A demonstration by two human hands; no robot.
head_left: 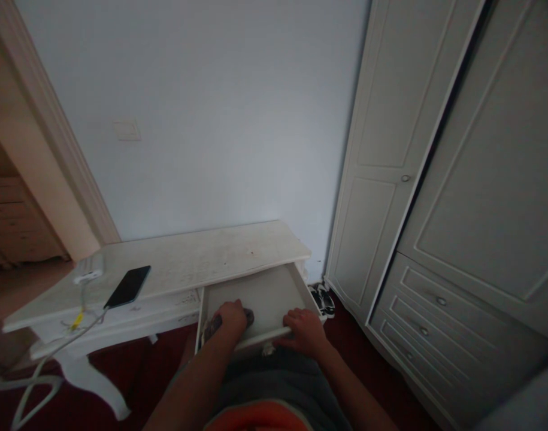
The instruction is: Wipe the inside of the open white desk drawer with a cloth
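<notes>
A white low table (179,260) stands against the wall with its right drawer (260,293) pulled out. My left hand (231,317) is inside the drawer near its front, fingers closed around a small dark object (249,316) that I cannot make out. My right hand (304,330) rests on the drawer's front edge, fingers curled over it. The rest of the drawer's floor looks bare.
A black phone (129,286) lies on the tabletop at the left, beside a white charger block (88,270) with a cable (53,353) trailing to the dark red floor. A tall white wardrobe (457,209) stands at the right; shoes (323,297) sit by its base.
</notes>
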